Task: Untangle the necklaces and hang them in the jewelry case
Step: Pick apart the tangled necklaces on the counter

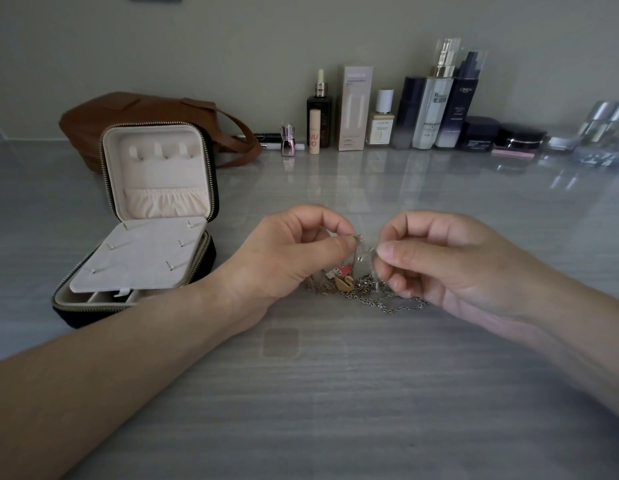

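A person's two bare forearms reached in from the bottom edge over a pale grey, wood-grained table [335, 410]. Both hands met near the middle of the view, raised a little above the surface.

The left hand [294, 251] had its fingers curled, and the thumb and forefinger pinched a thin strand of chain at their tips. The right hand [436, 258] was curled the same way, its thumb and forefinger pinching a strand just beside the left hand's tips. A short, faint stretch of chain ran between the two pinches.

Below and between the hands, the tangled necklaces [366, 289] lay in a small heap on the table. The heap held a gold pendant [346, 285], a small red and white charm [341, 271] and a silver link chain [401, 303] that trailed out to the right under the right hand. Fine strands rose from the heap to the fingertips; which necklace each hand held could not be told.

The jewelry case [211, 188] stood open to the left of the hands, near the left forearm. Its lid stood upright, lined in cream, with a row of hooks [159, 150] near the top and a gathered pocket [166, 202] below. A flat cream panel [138, 254] lay tilted over the base.

Behind the case lay a brown leather bag [134, 112]. Along the back wall stood a row of cosmetic bottles and jars [422, 112].
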`<state>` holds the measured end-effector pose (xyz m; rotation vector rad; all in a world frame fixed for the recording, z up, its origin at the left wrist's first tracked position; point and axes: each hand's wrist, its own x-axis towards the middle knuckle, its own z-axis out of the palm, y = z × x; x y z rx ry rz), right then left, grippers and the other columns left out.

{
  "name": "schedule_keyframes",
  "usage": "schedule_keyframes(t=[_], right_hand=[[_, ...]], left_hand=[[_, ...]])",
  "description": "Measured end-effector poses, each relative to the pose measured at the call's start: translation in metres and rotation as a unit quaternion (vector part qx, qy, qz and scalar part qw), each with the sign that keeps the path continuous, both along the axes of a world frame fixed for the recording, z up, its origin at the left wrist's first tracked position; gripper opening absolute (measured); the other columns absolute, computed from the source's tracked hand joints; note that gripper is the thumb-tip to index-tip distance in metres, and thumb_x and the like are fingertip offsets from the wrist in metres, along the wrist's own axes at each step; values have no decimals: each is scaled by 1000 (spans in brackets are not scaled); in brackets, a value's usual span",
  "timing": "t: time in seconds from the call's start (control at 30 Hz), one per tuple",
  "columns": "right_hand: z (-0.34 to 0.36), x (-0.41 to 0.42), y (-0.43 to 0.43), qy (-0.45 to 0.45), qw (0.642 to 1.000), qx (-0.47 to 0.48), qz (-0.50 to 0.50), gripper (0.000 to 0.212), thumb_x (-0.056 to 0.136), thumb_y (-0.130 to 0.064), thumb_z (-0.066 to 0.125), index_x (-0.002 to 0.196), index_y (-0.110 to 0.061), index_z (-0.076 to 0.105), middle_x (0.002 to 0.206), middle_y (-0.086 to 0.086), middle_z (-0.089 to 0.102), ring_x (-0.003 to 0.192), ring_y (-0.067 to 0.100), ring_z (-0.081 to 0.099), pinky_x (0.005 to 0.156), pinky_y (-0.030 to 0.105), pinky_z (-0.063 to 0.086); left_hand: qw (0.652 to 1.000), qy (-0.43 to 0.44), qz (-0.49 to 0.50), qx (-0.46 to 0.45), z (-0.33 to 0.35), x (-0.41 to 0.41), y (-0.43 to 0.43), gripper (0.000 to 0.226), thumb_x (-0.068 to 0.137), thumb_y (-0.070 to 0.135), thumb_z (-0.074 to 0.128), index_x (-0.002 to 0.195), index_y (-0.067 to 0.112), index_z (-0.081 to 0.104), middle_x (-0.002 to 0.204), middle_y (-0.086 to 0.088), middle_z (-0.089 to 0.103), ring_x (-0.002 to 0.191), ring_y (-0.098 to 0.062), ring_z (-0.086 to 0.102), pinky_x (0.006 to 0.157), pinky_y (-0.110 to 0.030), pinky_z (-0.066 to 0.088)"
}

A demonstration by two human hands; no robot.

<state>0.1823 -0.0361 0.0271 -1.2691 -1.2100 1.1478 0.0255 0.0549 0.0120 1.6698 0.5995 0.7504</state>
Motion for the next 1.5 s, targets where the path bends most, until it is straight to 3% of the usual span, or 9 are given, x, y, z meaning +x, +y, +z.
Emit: schedule_keyframes(t=[0.23, 0.47, 0.6, 0.7, 0.77, 0.87, 1.03, 1.2, 1.5], right_hand=[[-4, -3, -3, -207, 978, 21, 29, 8, 76, -13, 72, 72, -17, 66, 63, 1, 68, 57, 6, 63, 52, 14, 45], [-6, -5, 0, -293, 938, 154, -102, 6, 72, -27, 68, 69, -21, 68, 61, -5, 65, 50, 3, 54, 49, 12, 40], [-6, -8, -1, -348, 910, 190, -123, 9, 76, -23, 68, 68, -27, 67, 59, -17, 62, 50, 2, 54, 48, 7, 36], [-7, -9, -1, -395, 888, 197, -128, 13, 76, -18, 71, 66, -27, 68, 53, -18, 58, 52, -1, 54, 48, 4, 35], [-6, -10, -1, -425, 875, 191, -133, 10, 73, -17, 71, 65, -23, 70, 50, -16, 56, 50, -1, 52, 48, 5, 35], [-4, -11, -1, -405, 889, 172, -131, 8, 68, -19, 68, 63, -25, 68, 54, -19, 58, 46, -2, 51, 46, 5, 34], [-5, -10, 2, -353, 912, 160, -133, 6, 64, -19, 65, 59, -24, 64, 52, -14, 59, 45, 1, 50, 46, 6, 34], [-6, -9, 3, -331, 921, 152, -138, 6, 64, -18, 65, 60, -23, 65, 58, -7, 64, 48, 4, 53, 46, 10, 38], [-3, -8, 4, -242, 956, 112, -120, 12, 75, -9, 67, 64, -15, 66, 49, -9, 59, 44, -1, 48, 43, 10, 38]], left_hand=[[1000, 1, -5, 2, -1, -1, 1, 12, 77, 9, 68, 72, 19, 65, 59, 6, 57, 54, -5, 47, 55, -15, 38], [999, 4, -20, 28, -5, 0, 2, 15, 75, 14, 74, 66, 25, 69, 62, -1, 60, 61, -13, 47, 58, -22, 38], [998, 12, -23, 49, -7, 3, 0, 4, 70, 18, 74, 68, 19, 70, 73, -34, 56, 62, -24, 44, 57, -27, 38], [997, 20, -11, 67, -9, 3, 0, 12, 77, 6, 74, 70, 12, 67, 69, -33, 50, 60, -23, 39, 52, -23, 33], [997, 23, -7, 73, -9, 3, -1, 12, 78, 5, 71, 70, 13, 67, 65, -24, 50, 60, -22, 38, 52, -24, 33], [998, 18, -6, 67, -10, 3, 0, 12, 77, 8, 73, 69, 15, 68, 66, -14, 50, 60, -20, 39, 53, -23, 34], [998, 5, -16, 62, -9, 3, 0, 2, 67, 22, 72, 69, 23, 71, 73, -28, 53, 64, -20, 43, 59, -28, 37], [998, -5, -15, 59, -10, 3, 2, 6, 67, 21, 70, 65, 26, 70, 67, -9, 48, 60, -16, 40, 53, -19, 35], [999, -13, -16, 43, -9, 1, 2, 6, 70, 18, 68, 67, 22, 66, 69, -10, 50, 57, -11, 43, 52, -18, 37]])
